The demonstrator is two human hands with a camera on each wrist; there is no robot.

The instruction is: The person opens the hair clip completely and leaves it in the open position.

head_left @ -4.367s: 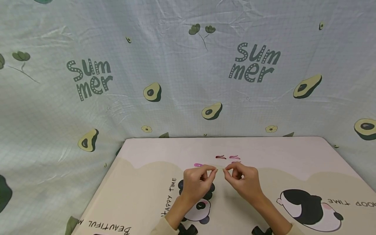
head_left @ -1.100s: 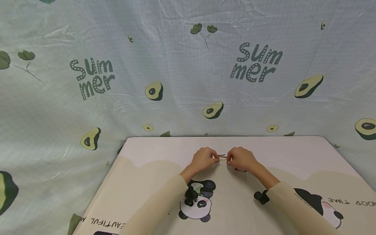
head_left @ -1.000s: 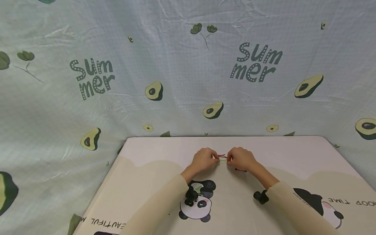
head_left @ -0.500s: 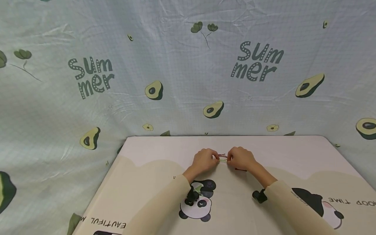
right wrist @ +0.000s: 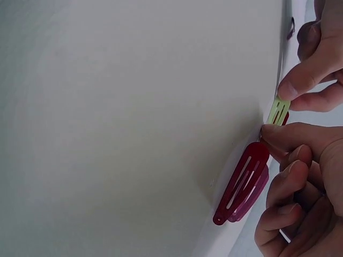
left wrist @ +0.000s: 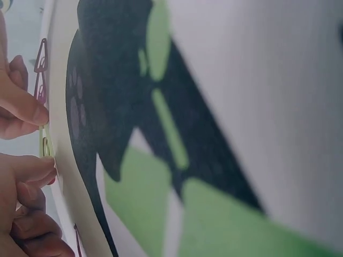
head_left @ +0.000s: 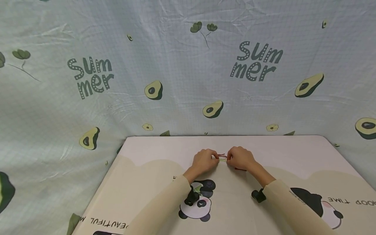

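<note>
Both hands meet over the far part of the table around a small light-green snap hair clip (right wrist: pixel 277 111). My left hand (head_left: pixel 204 160) pinches one end between thumb and forefinger. At the other end, my right hand (head_left: pixel 241 158) has its thumb and forefinger on the clip, remaining fingers curled in. A dark red hair clip (right wrist: pixel 242 182) lies beside the right hand in the right wrist view, overlapping a purple clip (right wrist: pixel 260 188). Just behind the green clip in the head view are reddish clips (head_left: pixel 221 155), partly covered by the hands.
The table (head_left: pixel 147 195) has a cream and pale pink cover printed with pandas and lettering. A hanging curtain (head_left: pixel 176 65) with avocado prints stands behind its far edge. Black wrist cameras (head_left: pixel 258 195) sit under the forearms.
Since the earliest frame, both hands have moved farther from me, nearer the loose clips, bringing the green clip along. Over the last second they have stayed nearly still.
</note>
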